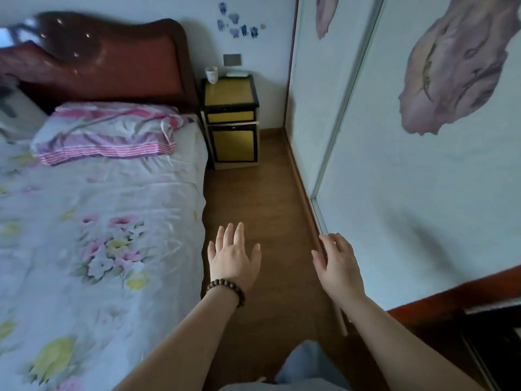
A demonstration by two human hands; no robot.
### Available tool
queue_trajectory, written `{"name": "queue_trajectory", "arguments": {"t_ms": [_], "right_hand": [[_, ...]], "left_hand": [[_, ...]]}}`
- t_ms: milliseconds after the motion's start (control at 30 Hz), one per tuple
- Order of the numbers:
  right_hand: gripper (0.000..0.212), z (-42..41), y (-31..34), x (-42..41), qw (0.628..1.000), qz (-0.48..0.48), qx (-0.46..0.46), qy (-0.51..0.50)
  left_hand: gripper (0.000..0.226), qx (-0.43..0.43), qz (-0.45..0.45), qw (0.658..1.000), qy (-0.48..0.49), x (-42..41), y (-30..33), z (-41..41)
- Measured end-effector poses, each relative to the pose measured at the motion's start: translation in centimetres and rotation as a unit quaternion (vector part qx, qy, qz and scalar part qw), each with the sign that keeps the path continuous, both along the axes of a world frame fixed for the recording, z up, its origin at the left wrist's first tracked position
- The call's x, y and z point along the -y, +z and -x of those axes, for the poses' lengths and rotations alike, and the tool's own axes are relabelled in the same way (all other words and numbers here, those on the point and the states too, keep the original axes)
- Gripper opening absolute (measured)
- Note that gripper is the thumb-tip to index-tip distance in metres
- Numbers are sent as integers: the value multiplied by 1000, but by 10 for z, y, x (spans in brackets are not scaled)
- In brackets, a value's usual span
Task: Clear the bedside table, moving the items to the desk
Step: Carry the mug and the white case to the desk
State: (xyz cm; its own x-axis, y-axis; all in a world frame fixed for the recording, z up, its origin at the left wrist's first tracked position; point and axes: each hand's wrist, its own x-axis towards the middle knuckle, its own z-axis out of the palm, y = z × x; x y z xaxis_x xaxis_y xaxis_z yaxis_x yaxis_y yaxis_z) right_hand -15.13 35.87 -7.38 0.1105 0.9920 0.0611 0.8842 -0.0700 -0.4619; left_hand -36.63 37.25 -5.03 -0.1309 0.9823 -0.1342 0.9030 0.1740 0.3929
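Lying beyond both hands: cup (211, 73).

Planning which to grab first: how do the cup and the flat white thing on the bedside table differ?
The cup stands upright and tall at the back left corner of the bedside table; the flat white object lies low, to the cup's right. The cup shows a faint mark on its side; the flat object looks plain. Both are pale and sit at the back edge, far from both hands.
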Motion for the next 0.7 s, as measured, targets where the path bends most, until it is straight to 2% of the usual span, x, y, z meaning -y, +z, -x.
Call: {"name": "queue_trajectory", "arguments": {"t_ms": [333, 533, 700], "right_hand": [[40, 5, -25, -272, 998, -19, -15, 65], [43, 3, -11, -448, 995, -13, -17, 102], [43, 15, 0, -562, 993, -16, -14, 119]], "left_hand": [[66, -1, 9, 998, 65, -239, -25, 12], [66, 0, 11, 995, 96, -401, -6, 6], [66, 1, 11, 994, 113, -501, 3, 7]]}}
